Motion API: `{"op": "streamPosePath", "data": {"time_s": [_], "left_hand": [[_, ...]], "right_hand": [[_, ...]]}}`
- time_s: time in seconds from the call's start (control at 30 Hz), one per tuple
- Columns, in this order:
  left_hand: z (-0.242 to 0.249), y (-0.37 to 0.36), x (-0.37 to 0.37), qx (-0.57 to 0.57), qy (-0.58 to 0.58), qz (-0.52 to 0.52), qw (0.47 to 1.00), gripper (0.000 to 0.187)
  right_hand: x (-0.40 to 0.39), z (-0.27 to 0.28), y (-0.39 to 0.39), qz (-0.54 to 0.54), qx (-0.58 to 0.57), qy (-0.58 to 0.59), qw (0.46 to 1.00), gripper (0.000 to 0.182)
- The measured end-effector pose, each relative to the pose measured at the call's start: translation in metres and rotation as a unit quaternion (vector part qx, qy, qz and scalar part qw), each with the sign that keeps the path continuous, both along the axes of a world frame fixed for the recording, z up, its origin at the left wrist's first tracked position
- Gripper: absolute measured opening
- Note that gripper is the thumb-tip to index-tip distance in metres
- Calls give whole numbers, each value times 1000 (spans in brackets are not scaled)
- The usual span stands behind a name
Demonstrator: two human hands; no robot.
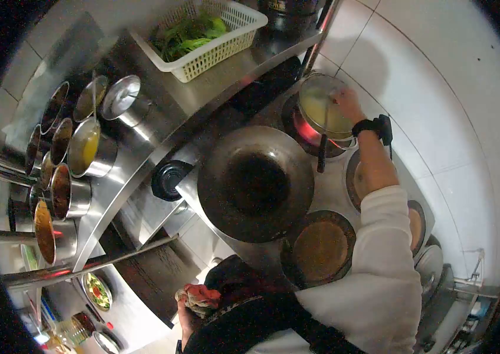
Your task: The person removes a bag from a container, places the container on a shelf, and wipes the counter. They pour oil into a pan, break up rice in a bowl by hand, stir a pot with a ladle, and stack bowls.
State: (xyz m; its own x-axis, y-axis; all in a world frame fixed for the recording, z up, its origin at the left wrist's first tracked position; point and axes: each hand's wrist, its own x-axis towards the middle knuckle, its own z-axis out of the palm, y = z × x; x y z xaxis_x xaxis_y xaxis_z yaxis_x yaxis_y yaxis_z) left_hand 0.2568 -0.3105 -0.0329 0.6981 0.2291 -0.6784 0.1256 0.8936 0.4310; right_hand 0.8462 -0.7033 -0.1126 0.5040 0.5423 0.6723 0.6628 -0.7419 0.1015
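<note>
My right hand, with a dark band on its wrist, reaches over a pot on a glowing red burner at the back of the stove. Its fingers close at the middle of what looks like a see-through lid, with pale yellow contents showing beneath. A black handle points from the pot toward me. Low in the view, close to my body, my left hand is wrapped round a crumpled red and beige cloth. A large dark wok stands between my hands.
Flat round pans sit on the stove's near and right sides. On the steel counter are a basket of leafy greens and several metal pots of sauces. A plated dish lies lower left. White tiled wall bounds the right.
</note>
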Motion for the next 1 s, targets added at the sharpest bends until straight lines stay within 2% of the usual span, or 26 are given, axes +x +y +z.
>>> {"op": "streamPosePath", "data": {"time_s": [0.03, 0.07, 0.1, 0.13, 0.17, 0.2, 0.23, 0.3, 0.37, 0.43, 0.47, 0.53, 0.6, 0.63, 0.67, 0.77, 0.83, 0.9, 0.97, 1.0], "left_hand": [[8, -8, 5, 23, 17, -15, 999, 47], [12, -15, 7, 39, 95, -3, 995, 47], [9, -16, 5, 42, 102, -2, 994, 47], [2, -13, 2, 55, 34, -33, 997, 49], [-1, -14, 3, 67, -36, -64, 995, 51], [-3, -17, 4, 52, -57, -29, 997, 54], [-2, -19, 3, 51, -48, -34, 997, 54], [-2, -18, 2, 121, 116, -74, 983, 54], [-5, -21, 4, 85, 110, -74, 987, 51], [-1, -26, 11, 122, 30, -69, 990, 49], [5, -26, 14, 106, 97, -66, 987, 47], [-3, -25, 14, 131, 85, -82, 984, 48], [-6, -24, 13, 157, 71, -100, 980, 50], [-6, -22, 13, 149, 62, -122, 979, 50], [-7, -23, 13, 140, 53, -143, 978, 50], [0, -33, 16, 118, 98, -105, 983, 49], [0, -32, 12, 123, 96, -121, 980, 50], [-3, -30, 8, 129, 94, -137, 978, 50], [-11, -30, 6, 118, -19, -166, 979, 51], [-11, -29, 5, 119, -19, -165, 979, 51]], "right_hand": [[-3, 11, 8, 5, 2, 7, 1000, 30], [-8, 27, 16, -35, 23, 109, 993, 30], [-11, 30, 17, -75, 43, 210, 974, 30], [-3, 24, 9, -74, 46, 216, 972, 30], [11, 20, -3, -109, 106, 234, 960, 30], [18, 12, -14, -147, 165, 251, 942, 30], [2, 32, -20, -152, 188, 281, 929, 29], [-42, 96, -42, -153, 198, 315, 916, 29], [-77, 109, -92, -140, 201, 307, 919, 29], [-134, 130, -125, -234, 179, 398, 869, 24], [-162, 121, -142, -187, 239, 380, 874, 21], [-207, 100, -170, -312, 237, 421, 818, 20], [-244, 48, -217, -258, 238, 415, 839, 19], [-259, 27, -231, -335, 186, 426, 820, 20], [-274, 3, -242, -365, 171, 413, 817, 21], [-309, -25, -236, -416, 151, 370, 817, 24], [-321, -60, -257, -416, 131, 365, 823, 26], [-329, -69, -258, -416, 110, 360, 828, 29], [-332, -50, -233, -441, 147, 402, 789, 24], [-334, -53, -233, -440, 148, 402, 789, 24]]}}
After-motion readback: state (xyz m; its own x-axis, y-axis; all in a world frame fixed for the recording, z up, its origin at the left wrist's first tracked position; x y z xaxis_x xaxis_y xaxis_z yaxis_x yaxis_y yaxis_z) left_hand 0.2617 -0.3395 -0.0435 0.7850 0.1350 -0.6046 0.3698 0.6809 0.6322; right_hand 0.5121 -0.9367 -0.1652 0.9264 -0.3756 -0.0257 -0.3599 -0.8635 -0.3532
